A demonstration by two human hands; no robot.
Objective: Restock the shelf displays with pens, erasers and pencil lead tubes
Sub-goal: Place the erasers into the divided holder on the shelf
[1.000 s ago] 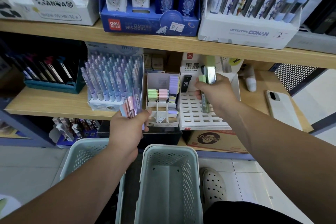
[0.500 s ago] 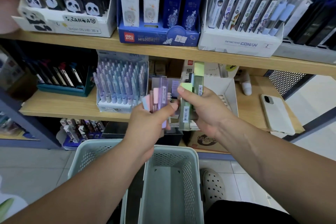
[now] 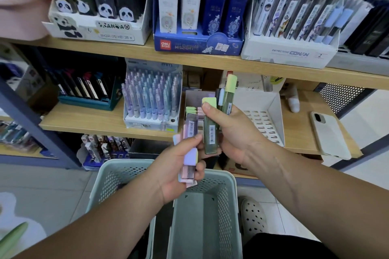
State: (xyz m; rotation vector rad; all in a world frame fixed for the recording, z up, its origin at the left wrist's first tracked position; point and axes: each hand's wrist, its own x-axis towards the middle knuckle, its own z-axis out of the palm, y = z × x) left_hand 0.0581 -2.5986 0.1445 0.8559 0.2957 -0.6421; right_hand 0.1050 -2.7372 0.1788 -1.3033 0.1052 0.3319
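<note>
I count 2 hands, 2 baskets and 2 bundles of lead tubes. My left hand (image 3: 174, 166) has its fingers curled round the pink and purple tubes (image 3: 190, 126): at least 3, exact count unclear. My right hand (image 3: 235, 132) grips 3 green tubes (image 3: 210, 132), thumb pressed on 1 cap. The bundles sit just beside each other, between both thumbs, above the baskets (image 3: 223, 206). 1.0 s ago the right hand was at the white tray (image 3: 271, 115); it has drawn back to the left hand.

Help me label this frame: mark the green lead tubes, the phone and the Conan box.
green lead tubes (image 3: 211, 131), head view, barcode label.
phone (image 3: 329, 134), head view, middle of back.
Conan box (image 3: 290, 53), head view, front panel.
</note>
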